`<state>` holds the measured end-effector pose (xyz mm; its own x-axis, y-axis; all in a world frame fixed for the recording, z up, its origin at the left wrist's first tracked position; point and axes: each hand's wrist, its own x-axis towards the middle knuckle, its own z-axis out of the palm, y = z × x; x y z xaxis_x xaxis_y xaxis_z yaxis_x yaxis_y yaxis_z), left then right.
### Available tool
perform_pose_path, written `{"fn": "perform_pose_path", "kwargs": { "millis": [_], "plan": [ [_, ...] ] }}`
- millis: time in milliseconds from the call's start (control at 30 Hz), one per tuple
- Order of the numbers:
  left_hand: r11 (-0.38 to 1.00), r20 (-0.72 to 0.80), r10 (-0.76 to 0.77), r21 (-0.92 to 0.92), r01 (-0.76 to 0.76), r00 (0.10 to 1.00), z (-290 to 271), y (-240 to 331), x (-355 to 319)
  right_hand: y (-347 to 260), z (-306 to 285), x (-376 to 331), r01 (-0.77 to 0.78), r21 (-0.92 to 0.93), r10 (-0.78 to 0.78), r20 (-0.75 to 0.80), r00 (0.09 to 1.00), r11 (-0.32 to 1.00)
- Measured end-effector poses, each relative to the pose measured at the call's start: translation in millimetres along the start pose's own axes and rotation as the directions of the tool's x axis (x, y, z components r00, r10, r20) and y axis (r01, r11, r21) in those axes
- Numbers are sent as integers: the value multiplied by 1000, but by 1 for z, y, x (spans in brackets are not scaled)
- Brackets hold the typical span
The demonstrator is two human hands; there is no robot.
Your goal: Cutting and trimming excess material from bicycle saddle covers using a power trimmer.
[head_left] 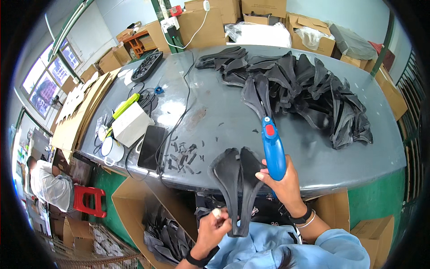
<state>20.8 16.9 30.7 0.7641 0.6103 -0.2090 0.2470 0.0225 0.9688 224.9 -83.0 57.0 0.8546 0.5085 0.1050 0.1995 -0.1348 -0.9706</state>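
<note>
A black bicycle saddle piece with a split down its middle is tilted over the table's near edge, its narrow end toward me. My left hand is closed on that narrow end, and one finger wears a pale cover. My right hand is wrapped round a blue handheld tool with a red button, its tip pointing away from me. The right thumb is at the saddle piece's right edge; whether it touches, I cannot tell. Past the tool's tip lies a large heap of similar black saddle pieces.
Black trimmings lie on the grey table beside a phone, a white mug, a white box and cables. Below left, a cardboard box holds more black pieces. A person sits far left near a red stool.
</note>
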Motion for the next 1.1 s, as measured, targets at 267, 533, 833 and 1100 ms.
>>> {"fn": "perform_pose_path", "kwargs": {
  "millis": [267, 533, 833, 1100],
  "plan": [
    [1000, 192, -22, 1, 23, 981, -8, -33, -42, -14, 5, 1, -24, 52, 15, 160, 987, 998],
    [826, -51, -92, -562, 47, 994, -21, 27, -6, -32, 2, -16, -32, 9, 26, 379, 925, 999],
    [729, -208, -153, -684, -32, 966, -33, 34, -18, -33, 0, -16, -144, 142, 85, 356, 931, 979],
    [539, -190, -208, -841, -50, 959, -40, 35, -20, -29, 5, -9, -237, 215, 130, 419, 899, 947]
  ]
}}
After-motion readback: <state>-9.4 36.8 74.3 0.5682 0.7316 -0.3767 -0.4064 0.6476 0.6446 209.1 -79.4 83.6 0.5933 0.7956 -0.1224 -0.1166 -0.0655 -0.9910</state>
